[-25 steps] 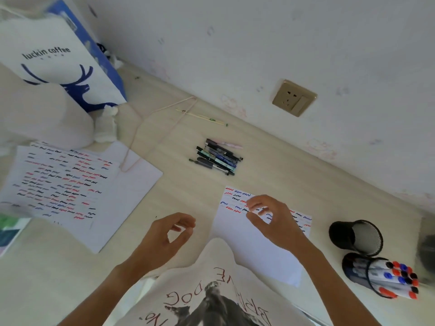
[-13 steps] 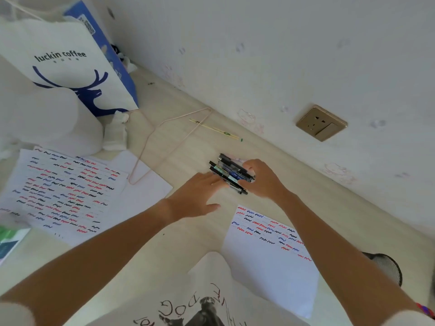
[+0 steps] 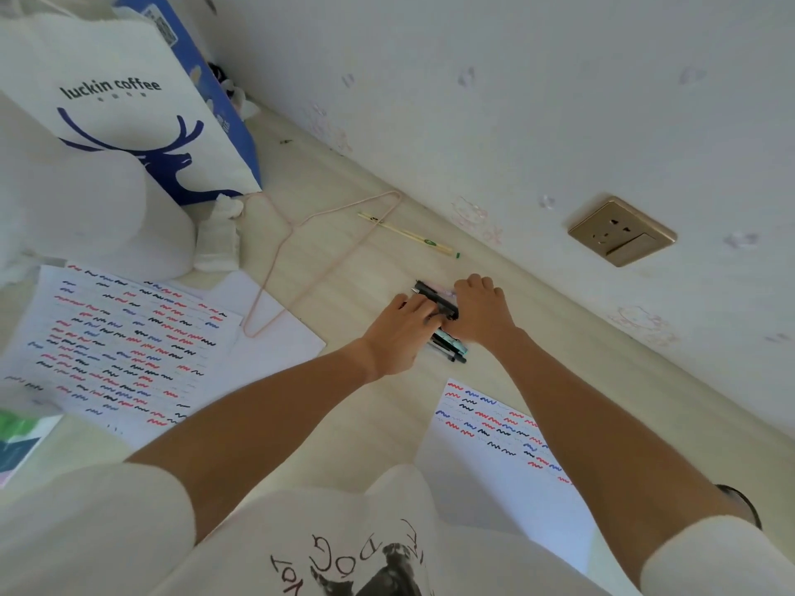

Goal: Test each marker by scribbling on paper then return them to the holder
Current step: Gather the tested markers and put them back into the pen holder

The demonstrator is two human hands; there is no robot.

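Note:
A pile of dark pens and markers (image 3: 448, 342) lies on the light wooden desk near the wall. My left hand (image 3: 402, 326) lies over the pile's left side with its fingers bent onto the pens. My right hand (image 3: 482, 307) curls over the right side, so both hands clasp the pile between them. Most of the pile is hidden under my fingers. A white test sheet (image 3: 486, 471) with red, blue and black squiggles lies nearer to me on the right. Only a sliver of a black mesh holder (image 3: 741, 497) shows behind my right arm.
A larger scribbled sheet (image 3: 129, 350) lies at the left, with a pink wire hanger (image 3: 281, 255) partly on it. A coffee paper bag (image 3: 129, 105) stands at the back left. A thin wooden stick (image 3: 406, 231) lies by the wall, below a gold wall socket (image 3: 621, 231).
Both hands moved from above the test sheet out to the pen pile and closed on it from both sides. The view tilted, so the holders slid out of sight.

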